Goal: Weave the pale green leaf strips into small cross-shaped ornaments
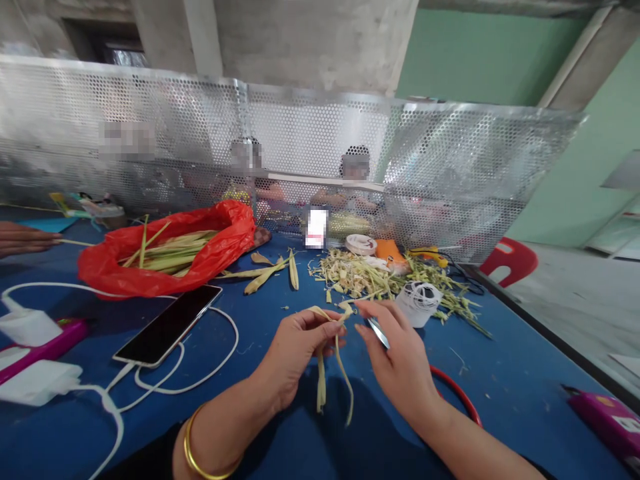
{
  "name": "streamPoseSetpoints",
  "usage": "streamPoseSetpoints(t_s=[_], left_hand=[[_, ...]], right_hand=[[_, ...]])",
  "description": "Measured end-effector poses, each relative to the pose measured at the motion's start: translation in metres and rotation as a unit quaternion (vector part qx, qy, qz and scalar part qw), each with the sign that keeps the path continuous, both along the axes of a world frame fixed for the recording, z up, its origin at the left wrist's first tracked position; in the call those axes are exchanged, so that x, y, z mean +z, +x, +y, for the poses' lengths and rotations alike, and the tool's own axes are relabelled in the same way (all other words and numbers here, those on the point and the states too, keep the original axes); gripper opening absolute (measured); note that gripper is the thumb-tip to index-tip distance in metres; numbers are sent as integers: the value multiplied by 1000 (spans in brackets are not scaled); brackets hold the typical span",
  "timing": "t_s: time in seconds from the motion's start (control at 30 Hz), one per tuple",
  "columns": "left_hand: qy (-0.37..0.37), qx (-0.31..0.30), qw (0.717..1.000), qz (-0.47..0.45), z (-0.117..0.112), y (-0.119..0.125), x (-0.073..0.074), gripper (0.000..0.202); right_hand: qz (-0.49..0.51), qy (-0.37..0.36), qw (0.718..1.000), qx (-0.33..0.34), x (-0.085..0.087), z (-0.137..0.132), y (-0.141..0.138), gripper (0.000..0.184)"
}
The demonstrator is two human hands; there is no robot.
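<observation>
My left hand (295, 350) pinches the top of a pale yellow-green leaf strip (325, 373), whose ends hang down over the blue table (280, 453). My right hand (395, 357) is closed around a small metal blade (377, 332) and also touches the strip's upper end near the left fingertips. A gold bangle (197, 450) sits on my left wrist. A white spool of thread (419, 301) stands just beyond my right hand.
A red plastic bag (220, 250) of green leaf stalks lies at left, a phone (167, 325) with white cable beside it. Leaf scraps (360, 273) pile ahead. A red ring (457, 393) lies under my right wrist. A perforated metal screen (300, 133) stands behind, people beyond it. Another person's hand (20, 237) rests far left.
</observation>
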State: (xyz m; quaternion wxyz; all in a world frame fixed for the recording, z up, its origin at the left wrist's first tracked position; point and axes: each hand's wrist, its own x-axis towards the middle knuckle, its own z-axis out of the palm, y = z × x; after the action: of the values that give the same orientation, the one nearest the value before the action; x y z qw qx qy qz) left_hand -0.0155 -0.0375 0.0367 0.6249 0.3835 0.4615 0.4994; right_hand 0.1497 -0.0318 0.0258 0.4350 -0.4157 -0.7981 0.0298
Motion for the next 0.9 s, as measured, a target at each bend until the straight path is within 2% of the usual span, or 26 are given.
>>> streamPoseSetpoints(t_s=[0.07,0.17,0.3,0.47,0.6,0.73,0.9], left_hand=[[-2,-49,999,14,-1,-2,3,24],[-17,-80,996,32,-3,-4,6,28],[-22,-78,995,58,-3,-3,6,26],[-20,-61,995,80,0,-2,2,20],[-21,-66,994,80,1,-4,4,27],[-34,-81,995,36,1,-7,8,40],[-40,-83,995,26,4,-9,4,28]], right_hand=[[-27,21,999,-4,1,8,5,28],[-55,52,997,21,3,14,8,16],[-85,64,994,27,6,11,5,16],[-129,129,983,-11,8,6,4,22],[-116,107,987,-12,8,6,5,21],[-95,83,992,-6,9,6,4,18],[-97,95,991,-12,10,5,3,13]])
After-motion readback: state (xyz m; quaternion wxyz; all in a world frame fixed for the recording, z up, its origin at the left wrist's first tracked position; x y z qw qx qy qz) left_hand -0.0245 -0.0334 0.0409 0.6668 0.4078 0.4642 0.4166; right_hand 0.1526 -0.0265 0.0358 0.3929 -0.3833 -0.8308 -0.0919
